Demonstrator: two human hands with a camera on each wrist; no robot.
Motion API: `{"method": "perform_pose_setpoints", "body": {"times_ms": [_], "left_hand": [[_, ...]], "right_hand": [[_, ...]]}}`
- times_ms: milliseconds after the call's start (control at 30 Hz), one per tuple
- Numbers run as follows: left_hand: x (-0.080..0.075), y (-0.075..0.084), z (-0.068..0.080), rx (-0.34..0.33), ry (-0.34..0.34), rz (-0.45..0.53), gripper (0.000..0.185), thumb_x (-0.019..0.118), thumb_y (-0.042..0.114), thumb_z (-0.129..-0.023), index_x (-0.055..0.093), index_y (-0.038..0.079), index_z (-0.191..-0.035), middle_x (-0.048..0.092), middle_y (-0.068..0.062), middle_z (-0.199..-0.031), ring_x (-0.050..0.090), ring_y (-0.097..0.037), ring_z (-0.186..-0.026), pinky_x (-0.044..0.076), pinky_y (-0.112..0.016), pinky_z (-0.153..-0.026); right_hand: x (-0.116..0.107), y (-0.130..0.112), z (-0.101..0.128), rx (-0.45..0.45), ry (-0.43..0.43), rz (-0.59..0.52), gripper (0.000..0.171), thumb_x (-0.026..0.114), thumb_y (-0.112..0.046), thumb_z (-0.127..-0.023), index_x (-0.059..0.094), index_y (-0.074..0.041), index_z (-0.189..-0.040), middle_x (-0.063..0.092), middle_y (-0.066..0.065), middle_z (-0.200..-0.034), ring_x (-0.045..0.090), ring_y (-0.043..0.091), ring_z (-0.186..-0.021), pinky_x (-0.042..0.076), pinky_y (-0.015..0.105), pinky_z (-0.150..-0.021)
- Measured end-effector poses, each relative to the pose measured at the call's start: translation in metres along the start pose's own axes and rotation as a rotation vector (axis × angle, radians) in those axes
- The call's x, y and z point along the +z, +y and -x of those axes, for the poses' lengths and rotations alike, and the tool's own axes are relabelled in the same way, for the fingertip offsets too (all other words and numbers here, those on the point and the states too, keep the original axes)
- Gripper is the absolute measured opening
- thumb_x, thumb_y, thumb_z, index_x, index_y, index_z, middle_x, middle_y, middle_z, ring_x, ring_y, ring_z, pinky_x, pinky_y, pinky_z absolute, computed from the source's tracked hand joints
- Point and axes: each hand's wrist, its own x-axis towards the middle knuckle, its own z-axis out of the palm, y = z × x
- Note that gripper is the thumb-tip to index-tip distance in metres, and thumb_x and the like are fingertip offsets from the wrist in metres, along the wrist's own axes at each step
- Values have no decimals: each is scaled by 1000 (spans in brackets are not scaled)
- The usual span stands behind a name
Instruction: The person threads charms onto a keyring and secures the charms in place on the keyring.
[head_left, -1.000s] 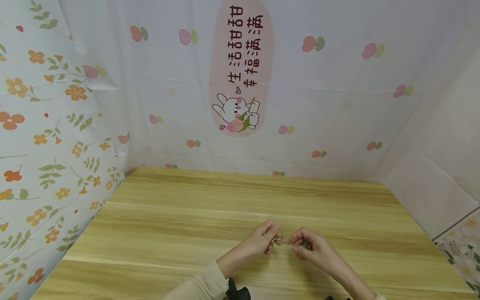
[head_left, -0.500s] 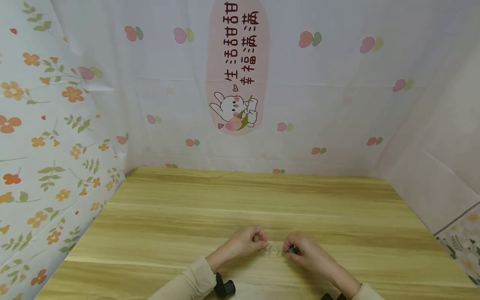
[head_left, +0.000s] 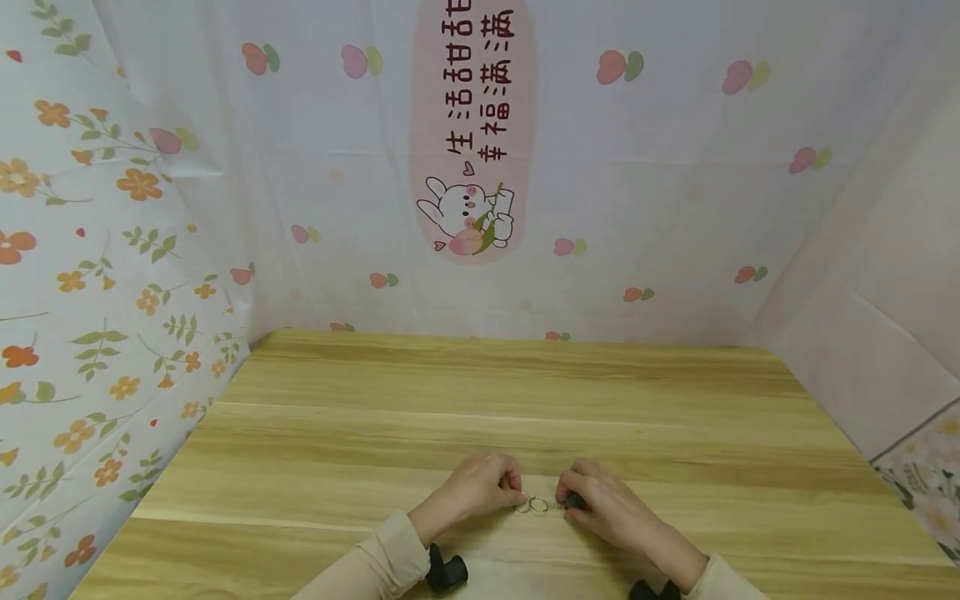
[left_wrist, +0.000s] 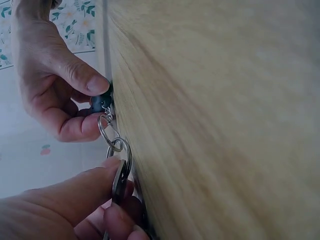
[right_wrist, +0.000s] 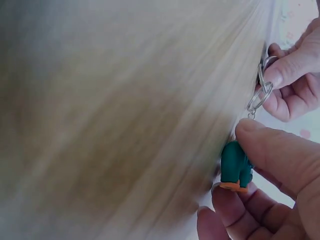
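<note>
The keychain (head_left: 542, 505) lies lengthwise between both grips on the surface (head_left: 480, 400): left hand (head_left: 476, 487) pinches its rings (left_wrist: 116, 145), right hand (head_left: 600, 504) its green charm (right_wrist: 235, 167).

- The table (head_left: 465, 392) is wood or wood-look laminate, pale with streaky brown grain, smooth and matt with a faint sheen
- The rings (left_wrist: 116, 145) are thin bright metal, polished and glossy; a short chain (left_wrist: 106, 116) of small metal links joins them to the charm
- The charm (right_wrist: 235, 167) looks like moulded plastic or rubber, teal with an orange base, smooth, softly matt
- The key (left_wrist: 119, 181) is flat grey metal, dull rather than shiny
- The backdrop (head_left: 660, 183) is thin printed sheet, plastic or cloth, creased along fold lines, with a slight sheen
- The sleeve (head_left: 367, 567) is beige knit cloth, soft and matt
</note>
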Motion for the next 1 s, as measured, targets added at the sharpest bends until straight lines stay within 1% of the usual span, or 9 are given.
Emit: {"method": "perform_pose_setpoints", "body": {"times_ms": [100, 300, 467, 567, 633, 733, 833, 933, 1000], "left_hand": [[-2, -1, 3, -24, 3, -22, 21, 78, 22, -76, 59, 19, -69, 48, 14, -60, 40, 0, -58, 34, -17, -58], [-2, -2, 7, -19, 4, -53, 22, 78, 24, -76, 58, 19, -68, 47, 14, -60, 40, -1, -60, 33, -17, -58], [-1, -3, 10, -18, 18, -75, 24, 79, 26, -75, 57, 20, -67, 47, 14, -61, 40, -2, -64, 32, -17, -60], [-2, -4, 12, -19, 31, -97, 26, 79, 26, -75, 55, 19, -67, 46, 14, -62, 40, -2, -64, 32, -17, -59], [-3, -4, 14, -20, 37, -121, 27, 78, 26, -76, 54, 19, -67, 45, 14, -63, 39, -2, -63, 32, -17, -58], [-8, -6, 18, -18, 36, -158, 26, 77, 27, -77, 54, 19, -68, 45, 12, -64, 39, -2, -62, 32, -18, -56], [-16, -9, 23, -37, 17, -155, 25, 75, 28, -79, 55, 17, -70, 47, 11, -65, 40, -3, -61, 33, -19, -55], [-26, -15, 26, -62, 2, -123, 21, 73, 26, -81, 56, 16, -73, 50, 10, -67, 42, -4, -61, 35, -21, -56], [-31, -20, 28, -76, 5, -117, 19, 71, 24, -82, 57, 14, -75, 52, 8, -69, 43, -6, -62, 36, -22, -56]], "right_hand": [[0, -1, 0, 4, -1, -4, 19, 75, -7, -77, 61, -16, -86, 51, -6, -89, 43, 4, -75, 41, 19, -63], [3, -3, 1, -22, 20, 13, 20, 77, -10, -75, 62, -17, -86, 52, -9, -86, 44, 3, -77, 42, 21, -66], [3, -5, 4, -13, 23, 13, 19, 77, -9, -75, 63, -16, -87, 53, -7, -92, 44, 7, -82, 42, 21, -67], [1, -4, 6, 14, 7, 3, 18, 75, -12, -78, 65, -13, -93, 54, -4, -98, 48, 10, -85, 45, 23, -69], [-3, -2, 9, 39, 2, 3, 21, 73, -14, -81, 65, -9, -100, 56, -1, -102, 51, 12, -86, 48, 25, -70], [-11, 4, 13, 74, 53, 25, 27, 70, -13, -83, 64, -5, -108, 59, 4, -106, 57, 16, -88, 50, 27, -69], [-20, 13, 18, 111, 135, 55, 30, 69, -10, -84, 62, -1, -111, 59, 9, -106, 58, 20, -88, 50, 28, -67], [-27, 22, 24, 147, 204, 94, 32, 69, -9, -83, 61, 1, -113, 58, 14, -108, 58, 27, -93, 52, 34, -70], [-30, 28, 26, 157, 252, 131, 35, 71, -8, -82, 60, 3, -113, 58, 18, -109, 57, 33, -97, 51, 42, -74]]}}
